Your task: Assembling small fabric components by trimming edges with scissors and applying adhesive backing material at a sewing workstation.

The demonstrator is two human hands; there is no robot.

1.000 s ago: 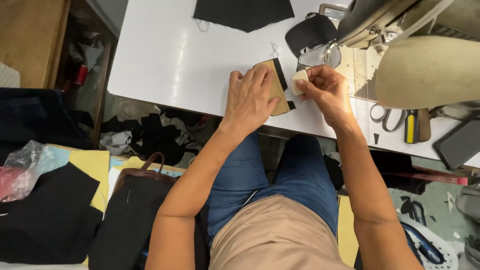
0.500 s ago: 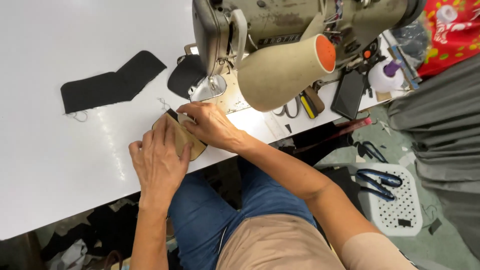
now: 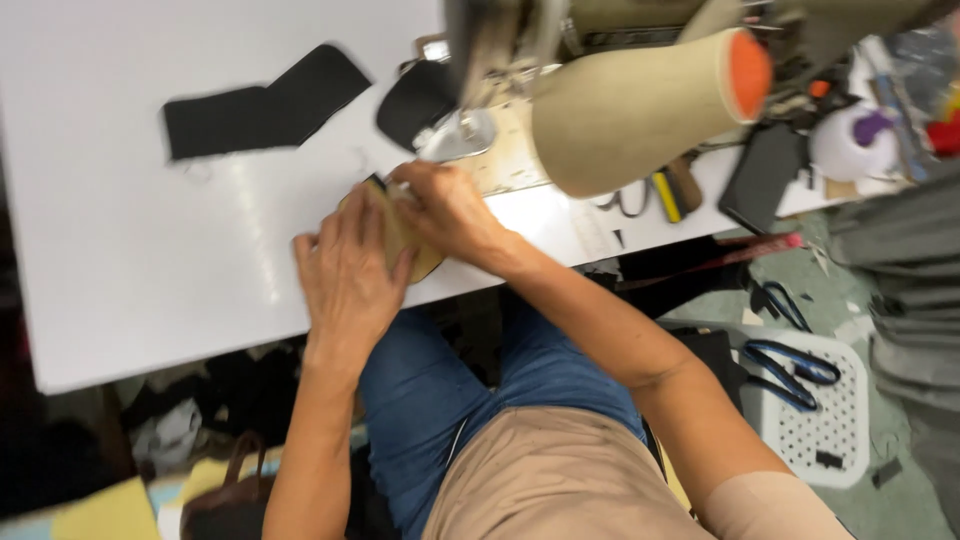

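A dark rectangular slab [image 3: 762, 176], perhaps a phone with its screen off, lies on the table's right end, near the front edge, just right of the scissors; blur hides what it is. At the far right corner a red packet [image 3: 945, 130] shows, partly cut off. No labels or signs can be made out.

table [image 3: 130, 250]: smooth glossy white | tan piece [image 3: 420, 262]: matt cloth | black strip [image 3: 260, 105]: matt fabric

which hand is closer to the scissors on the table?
Right. The right hand sits on the tan piece, just left of the scissors. The left hand lies farther left, near the table edge.
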